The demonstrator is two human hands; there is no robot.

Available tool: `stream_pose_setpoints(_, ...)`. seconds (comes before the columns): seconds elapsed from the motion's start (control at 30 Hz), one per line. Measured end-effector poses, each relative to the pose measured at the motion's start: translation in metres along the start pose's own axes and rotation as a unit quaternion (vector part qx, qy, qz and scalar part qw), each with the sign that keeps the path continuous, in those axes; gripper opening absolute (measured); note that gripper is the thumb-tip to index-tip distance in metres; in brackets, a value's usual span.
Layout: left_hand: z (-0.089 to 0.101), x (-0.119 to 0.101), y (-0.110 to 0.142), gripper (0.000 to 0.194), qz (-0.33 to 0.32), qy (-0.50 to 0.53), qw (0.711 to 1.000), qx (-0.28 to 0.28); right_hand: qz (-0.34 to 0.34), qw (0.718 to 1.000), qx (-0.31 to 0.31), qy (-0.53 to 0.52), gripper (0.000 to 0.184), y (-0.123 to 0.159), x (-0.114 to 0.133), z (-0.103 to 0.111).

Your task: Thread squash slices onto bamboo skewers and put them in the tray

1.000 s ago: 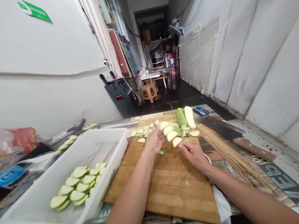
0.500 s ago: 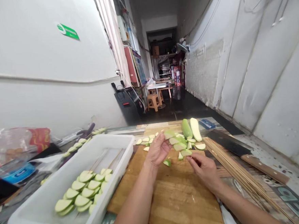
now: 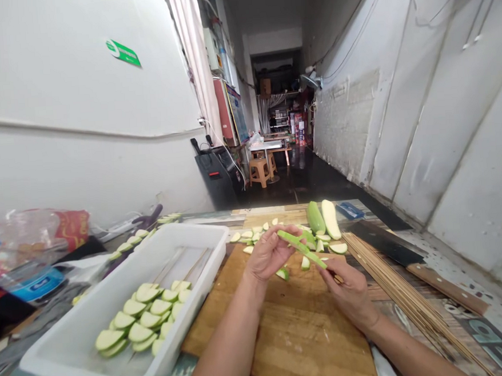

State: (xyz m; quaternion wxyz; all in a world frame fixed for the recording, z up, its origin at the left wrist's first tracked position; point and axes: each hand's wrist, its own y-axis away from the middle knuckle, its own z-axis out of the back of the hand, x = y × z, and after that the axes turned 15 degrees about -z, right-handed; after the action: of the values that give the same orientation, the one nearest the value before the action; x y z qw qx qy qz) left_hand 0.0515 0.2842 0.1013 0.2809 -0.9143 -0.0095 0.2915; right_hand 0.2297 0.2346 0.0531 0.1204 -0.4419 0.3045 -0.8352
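Observation:
Above the cutting board [image 3: 304, 333], a row of thin pale-green squash slices [image 3: 300, 246] hangs tilted, seen nearly edge-on. My left hand [image 3: 270, 252] closes its fingers on the upper slices. At the lower right end my right hand [image 3: 346, 287] pinches the skewer that carries them; most of that stick is hidden. Loose squash pieces [image 3: 283, 273] lie on the board under my hands, and more lie along its far edge. Two squash halves [image 3: 331, 219] rest behind them, one showing cut flesh.
A white plastic tray [image 3: 66, 370] on the left holds skewered slices [image 3: 142, 319]. To the right lie a bundle of bamboo skewers [image 3: 395, 281] and a cleaver [image 3: 388, 244] with a wooden handle. Plastic bottles [image 3: 29, 278] stand far left; a blue packet [image 3: 349, 210] lies at the back.
The row of slices has turned from showing its broad faces to nearly edge-on. Both hands keep hold of it, and the right hand has shifted slightly. The view has moved a little.

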Motion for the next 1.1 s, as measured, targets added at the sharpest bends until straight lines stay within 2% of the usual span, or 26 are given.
stream_pose_setpoints(0.13, 0.002, 0.000, -0.001, 0.022, 0.014, -0.035, 0.998, -0.050, -0.031, 0.999, 0.014, 0.004, 0.015, 0.001, -0.001, -0.001)
stream_pose_setpoints(0.3, 0.012, 0.007, -0.012, 0.022, 0.033, -0.071, 0.985, -0.155, -0.087, 0.995, 0.040, 0.031, 0.017, 0.001, -0.008, -0.006)
stream_pose_setpoints(0.47, 0.030, 0.016, -0.018, 0.019, 0.043, -0.128, 0.951, -0.278, -0.123, 0.987, 0.077, 0.074, 0.019, 0.001, -0.013, -0.007)
stream_pose_setpoints(0.6, 0.042, 0.018, -0.020, 0.013, 0.063, -0.171, 0.927, -0.328, -0.127, 0.978, 0.110, 0.122, 0.018, -0.001, -0.014, -0.005)
stream_pose_setpoints(0.7, 0.045, 0.020, -0.021, 0.015, 0.051, -0.186, 0.924, -0.330, -0.112, 0.983, 0.093, 0.115, 0.020, -0.001, -0.017, -0.003)
stream_pose_setpoints(0.8, 0.046, 0.023, -0.020, 0.020, 0.019, -0.237, 0.914, -0.329, -0.090, 0.992, 0.049, 0.077, 0.022, 0.000, -0.019, 0.001)
stream_pose_setpoints(0.87, 0.047, 0.027, -0.017, 0.019, 0.007, -0.359, 0.878, -0.317, -0.081, 0.994, 0.011, 0.069, 0.023, -0.004, -0.016, 0.005)
stream_pose_setpoints(0.9, 0.049, 0.029, -0.016, 0.016, -0.014, -0.415, 0.865, -0.282, -0.079, 0.994, 0.001, 0.078, 0.023, -0.008, -0.012, 0.006)
stream_pose_setpoints(0.97, 0.051, 0.035, -0.012, 0.015, -0.052, -0.510, 0.830, -0.218, -0.049, 0.995, 0.009, 0.083, 0.023, -0.023, 0.004, 0.003)
stream_pose_setpoints(1.0, 0.051, 0.039, -0.011, 0.017, -0.057, -0.532, 0.824, -0.186, -0.026, 0.996, 0.019, 0.077, 0.022, -0.033, 0.016, 0.000)
stream_pose_setpoints(1.07, 0.049, 0.046, -0.009, 0.014, -0.047, -0.530, 0.831, -0.161, 0.023, 0.996, 0.062, 0.067, 0.022, -0.055, 0.046, -0.014)
stream_pose_setpoints(1.1, 0.046, 0.049, -0.008, 0.012, -0.032, -0.512, 0.846, -0.147, 0.054, 0.993, 0.088, 0.060, 0.021, -0.066, 0.063, -0.024)
